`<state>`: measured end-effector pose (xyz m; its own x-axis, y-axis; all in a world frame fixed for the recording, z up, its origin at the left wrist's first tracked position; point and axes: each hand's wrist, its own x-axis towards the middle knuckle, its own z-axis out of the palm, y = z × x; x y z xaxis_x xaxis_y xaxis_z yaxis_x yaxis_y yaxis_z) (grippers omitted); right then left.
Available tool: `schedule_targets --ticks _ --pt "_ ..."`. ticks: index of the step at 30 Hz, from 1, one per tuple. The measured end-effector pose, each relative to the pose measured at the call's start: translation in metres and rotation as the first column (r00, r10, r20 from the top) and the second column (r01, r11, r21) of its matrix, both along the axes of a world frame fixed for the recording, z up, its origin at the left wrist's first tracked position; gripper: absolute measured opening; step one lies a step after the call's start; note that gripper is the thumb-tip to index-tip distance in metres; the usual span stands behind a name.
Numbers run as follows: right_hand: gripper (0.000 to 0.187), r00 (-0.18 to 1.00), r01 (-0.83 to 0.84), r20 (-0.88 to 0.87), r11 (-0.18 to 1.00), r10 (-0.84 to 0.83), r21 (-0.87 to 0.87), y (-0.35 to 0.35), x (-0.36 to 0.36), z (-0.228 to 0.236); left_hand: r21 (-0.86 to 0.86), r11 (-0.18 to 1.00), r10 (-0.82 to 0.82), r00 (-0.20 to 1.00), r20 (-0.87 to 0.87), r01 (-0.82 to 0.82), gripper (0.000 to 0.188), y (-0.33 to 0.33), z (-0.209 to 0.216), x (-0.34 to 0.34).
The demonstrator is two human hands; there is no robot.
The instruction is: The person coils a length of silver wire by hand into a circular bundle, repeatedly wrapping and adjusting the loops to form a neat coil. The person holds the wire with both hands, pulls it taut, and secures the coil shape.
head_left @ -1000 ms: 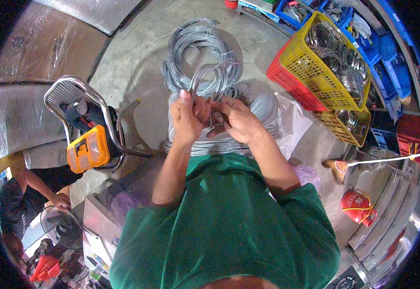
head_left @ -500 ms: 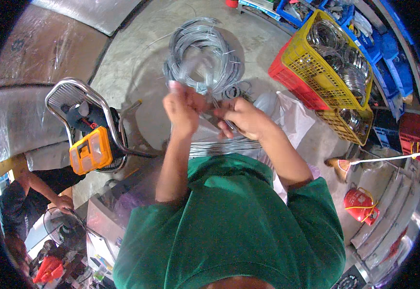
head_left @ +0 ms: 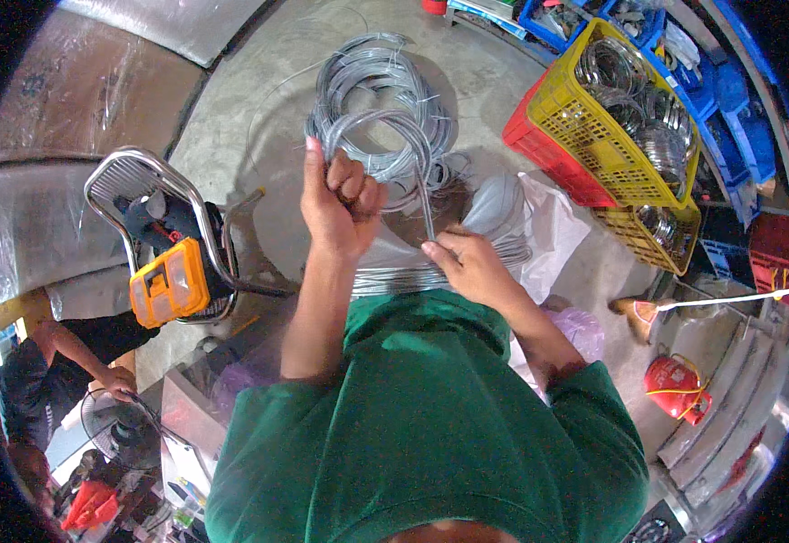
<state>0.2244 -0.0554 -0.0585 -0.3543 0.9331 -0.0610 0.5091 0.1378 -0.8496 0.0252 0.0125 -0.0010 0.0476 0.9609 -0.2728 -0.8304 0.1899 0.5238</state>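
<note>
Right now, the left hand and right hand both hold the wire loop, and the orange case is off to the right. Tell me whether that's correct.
Not quite: the orange case is off to the left, as the head view shows. The left hand and right hand do both hold the wire loop.

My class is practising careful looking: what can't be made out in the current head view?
Head view:
Part of the wire loop: hidden inside the curled left hand.
The wire's lower part: covered by the right hand.
Part of the floor coil: behind the loop.
Small things in the blue bin: too small to tell.
</note>
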Motion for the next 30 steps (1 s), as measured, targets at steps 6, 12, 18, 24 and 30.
schedule_targets --ticks 6,12,18,24,30 --pt "0.025 0.925 0.305 -0.168 0.93 -0.341 -0.204 0.023 -0.029 -0.021 0.127 0.989 0.049 0.985 0.167 -0.071 0.067 -0.01 -0.016 0.021" --pt "0.022 0.507 0.384 -0.723 0.874 -0.468 -0.296 0.031 -0.073 -0.031 -0.025 0.969 0.248 0.964 0.096 -0.247 0.065 -0.02 -0.018 0.041" --pt "0.032 0.445 0.31 -0.78 0.893 -0.44 -0.327 0.029 -0.086 -0.028 -0.108 0.811 0.439 0.719 -0.538 -0.576 0.074 -0.029 -0.006 0.045" --pt "0.03 0.384 0.226 -0.83 0.913 -0.405 -0.341 0.035 -0.079 -0.01 -0.212 0.847 0.421 0.859 -0.292 -0.487 0.076 -0.029 0.001 0.042" --pt "0.024 0.514 0.073 -0.852 0.994 -0.103 -0.076 0.039 -0.065 0.013 -0.221 0.896 0.377 0.923 -0.083 -0.386 0.072 -0.03 -0.001 0.029"
